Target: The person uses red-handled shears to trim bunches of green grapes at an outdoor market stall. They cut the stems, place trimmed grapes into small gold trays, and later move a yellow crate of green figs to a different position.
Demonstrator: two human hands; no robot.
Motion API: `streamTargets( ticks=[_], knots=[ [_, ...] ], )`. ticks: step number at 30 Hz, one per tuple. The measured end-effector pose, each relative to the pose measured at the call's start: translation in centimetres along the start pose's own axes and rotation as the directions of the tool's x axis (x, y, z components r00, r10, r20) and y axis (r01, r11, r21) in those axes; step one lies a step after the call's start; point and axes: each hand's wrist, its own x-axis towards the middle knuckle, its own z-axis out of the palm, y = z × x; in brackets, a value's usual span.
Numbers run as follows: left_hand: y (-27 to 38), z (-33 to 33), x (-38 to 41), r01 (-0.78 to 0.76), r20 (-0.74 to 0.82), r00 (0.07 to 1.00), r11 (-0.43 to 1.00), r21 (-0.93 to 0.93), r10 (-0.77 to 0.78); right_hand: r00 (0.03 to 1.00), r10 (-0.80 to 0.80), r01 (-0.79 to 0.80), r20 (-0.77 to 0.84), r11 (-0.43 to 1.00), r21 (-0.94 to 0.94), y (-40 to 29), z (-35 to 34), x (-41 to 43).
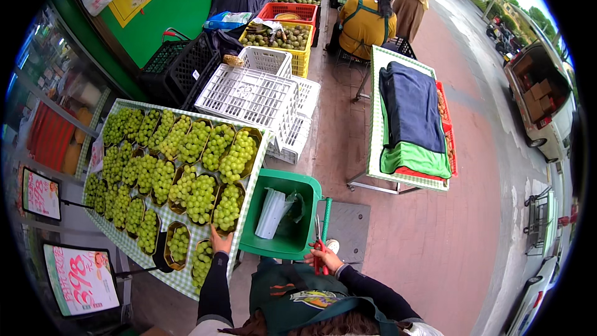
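My left hand [220, 241] is at the near end of a shallow tray of green grapes [227, 208], fingers against the tray's edge; whether it grips the tray I cannot tell. Red-handled scissors [320, 254] are in my right hand [328, 260], blades pointing away from me. Rows of similar trays of green grapes [201, 199] cover the table with a green-and-white checked cloth [184, 223]. One small tray of grapes [178, 244] and another tray [202, 263] sit close to my left forearm. Between my hands stands a green bin [283, 178] holding pale plastic bags [271, 213].
White plastic crates [252, 93] are stacked behind the table. Price signs [80, 280] on arms jut over its left side. To the right, a second table [376, 149] carries a dark blue cloth [413, 102]. A seated person [364, 23] and a standing person [413, 0] are farther off.
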Motion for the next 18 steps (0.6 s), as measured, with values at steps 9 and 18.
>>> streamTargets(
  ticks=[9,18],
  knots=[
    [2.9,2.6,-5.1,0.150,-0.016,0.989,0.986,0.074,-0.149,0.943,0.012,-0.039,-0.333,0.996,-0.075,-1.4,-21.6,-8.2],
    [7.4,9.1,-11.3,0.062,0.238,0.967,0.992,0.109,-0.086,0.766,0.144,-0.137,-0.627,0.989,0.061,7.8,-38.8,-12.4]
  ],
)
